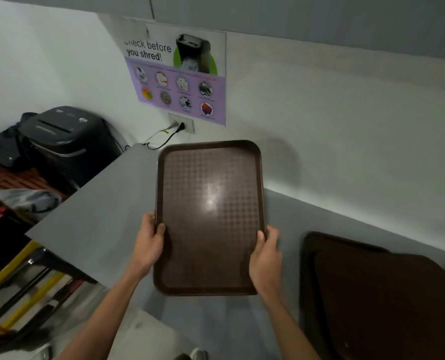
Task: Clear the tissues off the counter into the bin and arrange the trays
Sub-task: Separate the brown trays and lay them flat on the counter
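A dark brown tray (pixel 208 203) with a dotted surface is held over the grey counter (pixel 107 216), its long side pointing toward the wall. My left hand (pixel 148 245) grips its left rim with the thumb on top. On the right rim my right hand (pixel 267 258) grips the same way. More brown trays (pixel 372 294) lie stacked and askew on the counter at the right. No tissues are in view.
A black paper shredder (pixel 63 141) stands past the counter's left end, plugged into a wall socket (pixel 182 124) under a purple poster (pixel 180 74). Yellow and black frames (pixel 21 287) sit on the floor at the lower left. The white wall runs behind the counter.
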The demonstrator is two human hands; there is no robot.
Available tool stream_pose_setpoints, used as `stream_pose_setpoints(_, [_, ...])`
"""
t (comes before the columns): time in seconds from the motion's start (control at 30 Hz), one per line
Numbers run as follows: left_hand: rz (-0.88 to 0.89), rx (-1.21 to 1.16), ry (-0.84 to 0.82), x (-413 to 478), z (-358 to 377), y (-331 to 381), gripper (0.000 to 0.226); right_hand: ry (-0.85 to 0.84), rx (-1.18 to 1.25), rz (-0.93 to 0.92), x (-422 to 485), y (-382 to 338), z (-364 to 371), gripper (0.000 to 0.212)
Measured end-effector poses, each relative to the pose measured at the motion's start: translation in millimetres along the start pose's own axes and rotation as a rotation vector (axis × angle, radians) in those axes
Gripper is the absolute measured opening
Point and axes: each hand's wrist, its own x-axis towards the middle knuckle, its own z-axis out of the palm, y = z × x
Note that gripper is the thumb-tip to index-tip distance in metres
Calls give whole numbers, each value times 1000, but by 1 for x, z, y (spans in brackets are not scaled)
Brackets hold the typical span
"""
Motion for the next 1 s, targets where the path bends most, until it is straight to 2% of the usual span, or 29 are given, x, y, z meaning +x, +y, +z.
stream_pose_setpoints(0.1, [2,241,-50,24,-11,-37,55,-28,-93,-7,11,0,41,27])
stream_pose_setpoints(0.17, [-50,321,-68,35,-12,-51,63,-51,-175,13,20,4,62,27])
stream_pose_setpoints(0.27, [-121,374,-90,46,-9,-67,63,-90,-280,57,30,9,82,28])
stream_pose_setpoints(0.47, [-149,510,-137,71,3,-116,62,-68,-526,14,29,47,112,28])
stream_pose_setpoints(0.5, [-144,508,-153,71,6,-118,62,-113,-569,15,26,54,113,37])
stream_pose_setpoints(0.6, [-112,481,-164,69,11,-109,67,-239,-689,18,11,61,112,89])
stream_pose_setpoints(0.67, [-91,490,-176,70,12,-106,68,-219,-720,30,5,66,114,102])
stream_pose_setpoints(0.77, [-75,537,-236,74,18,-118,66,-201,-746,103,-2,79,112,90])
stream_pose_setpoints(0.87, [-62,495,-259,77,34,-141,82,-216,-736,146,-13,91,95,69])
stream_pose_setpoints(1.0, [-22,520,-298,66,52,-115,80,-189,-746,157,-29,104,72,78])
